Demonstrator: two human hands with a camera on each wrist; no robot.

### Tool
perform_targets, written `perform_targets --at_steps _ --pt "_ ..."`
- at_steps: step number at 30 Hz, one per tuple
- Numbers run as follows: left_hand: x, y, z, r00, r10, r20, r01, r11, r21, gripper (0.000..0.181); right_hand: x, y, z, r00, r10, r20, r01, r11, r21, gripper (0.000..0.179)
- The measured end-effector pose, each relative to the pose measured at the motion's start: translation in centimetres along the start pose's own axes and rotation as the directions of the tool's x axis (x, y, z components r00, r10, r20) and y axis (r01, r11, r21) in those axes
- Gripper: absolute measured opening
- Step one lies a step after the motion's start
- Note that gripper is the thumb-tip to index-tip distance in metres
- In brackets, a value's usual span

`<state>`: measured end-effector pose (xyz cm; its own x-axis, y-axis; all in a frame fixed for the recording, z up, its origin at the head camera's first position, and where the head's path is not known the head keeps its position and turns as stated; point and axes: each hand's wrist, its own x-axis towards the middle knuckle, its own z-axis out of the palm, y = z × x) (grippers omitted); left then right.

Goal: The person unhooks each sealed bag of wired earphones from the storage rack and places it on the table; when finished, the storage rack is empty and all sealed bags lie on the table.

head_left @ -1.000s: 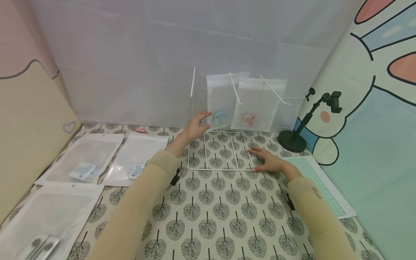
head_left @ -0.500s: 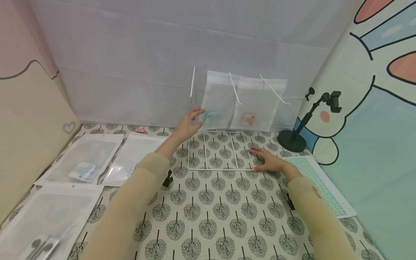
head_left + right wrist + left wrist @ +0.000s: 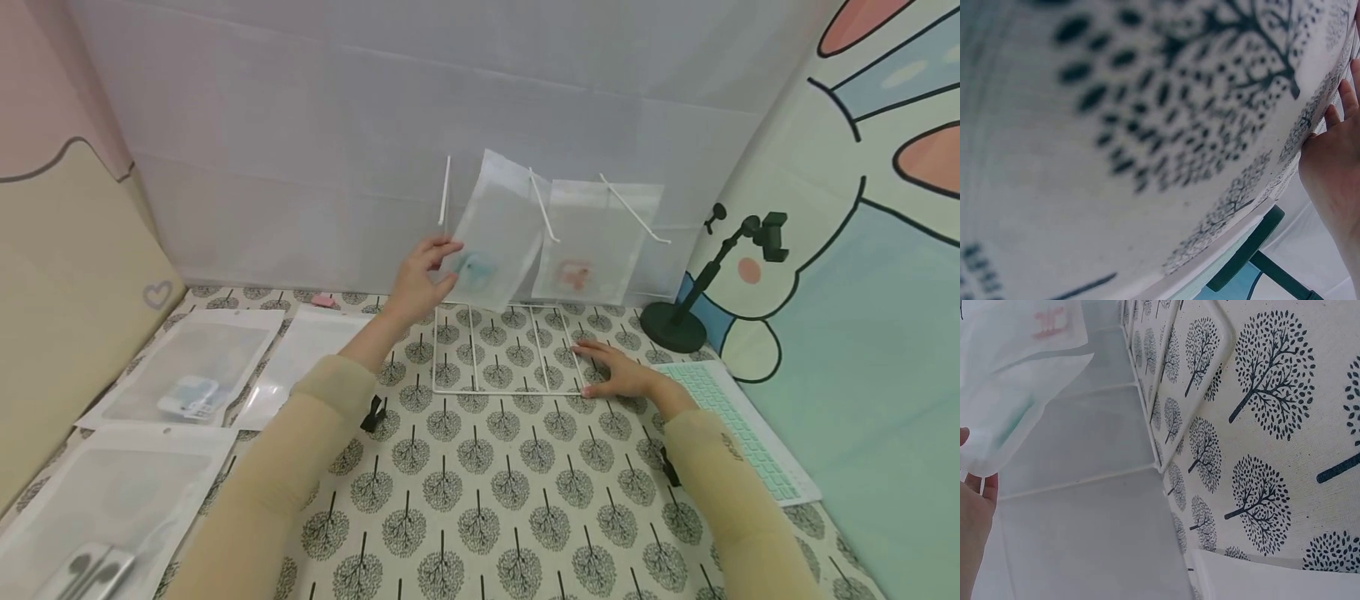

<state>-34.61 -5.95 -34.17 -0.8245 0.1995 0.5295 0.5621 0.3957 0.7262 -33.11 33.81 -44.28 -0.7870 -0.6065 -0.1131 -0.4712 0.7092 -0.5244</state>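
Observation:
A frosted zip bag (image 3: 506, 221) with a light-blue item inside hangs tilted from the middle prong of a white wire rack (image 3: 510, 392). My left hand (image 3: 416, 283) pinches its lower left edge; in the left wrist view, the thumb and fingers of that hand (image 3: 975, 512) lie on either side of the bag (image 3: 1010, 419). Beside it hangs a second frosted bag (image 3: 600, 237), holding a red item, on the right prong. My right hand (image 3: 618, 372) rests at the front right corner of the rack's base, fingers extended. Only part of that hand (image 3: 1335, 156) shows in the right wrist view.
The rack's left prong (image 3: 445, 192) carries no bag. Several frosted bags, one with a white-and-blue item (image 3: 189, 397), lie on the tree-print cloth at left. A black phone stand (image 3: 678, 321) and a mint keyboard (image 3: 731, 425) are at right.
My left hand has moved left and toward me, swinging the blue-item bag's lower end left so that it tilts. The right hand stays at the rack's corner.

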Motion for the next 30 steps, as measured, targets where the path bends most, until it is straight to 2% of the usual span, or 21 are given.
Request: perform_targets --at_steps 6,10,14,19,25,30 --pt "-0.1 0.3 -1.2 0.998 0.051 0.044 -0.051 0.999 0.002 0.053 0.0 -0.1 0.0 1.000 -0.006 -0.001 0.006 1.000 0.001 0.084" --pt "-0.3 0.4 -2.1 0.996 0.062 0.068 -0.059 0.998 -0.038 0.059 0.0 -0.1 0.0 1.000 -0.010 -0.004 0.010 1.000 -0.003 0.085" --pt "-0.4 0.6 -2.7 0.995 0.095 0.037 -0.093 0.994 -0.064 0.063 0.0 0.0 -0.1 1.000 -0.004 -0.007 0.004 1.000 -0.005 0.084" --pt "-0.4 0.7 -2.8 0.986 0.166 -0.021 -0.166 0.986 -0.018 0.065 0.0 0.1 -0.1 1.000 0.009 -0.007 -0.009 1.000 -0.011 0.084" --pt "-0.5 1.1 -3.0 0.985 0.168 -0.047 -0.168 0.986 0.004 0.067 -0.1 0.1 0.0 1.000 0.016 -0.009 -0.016 1.000 -0.022 0.085" --pt "-0.6 1.5 -3.4 0.977 0.207 -0.049 -0.206 0.978 0.023 0.058 -0.1 0.2 0.0 1.000 0.011 -0.009 -0.011 1.000 -0.024 0.085"
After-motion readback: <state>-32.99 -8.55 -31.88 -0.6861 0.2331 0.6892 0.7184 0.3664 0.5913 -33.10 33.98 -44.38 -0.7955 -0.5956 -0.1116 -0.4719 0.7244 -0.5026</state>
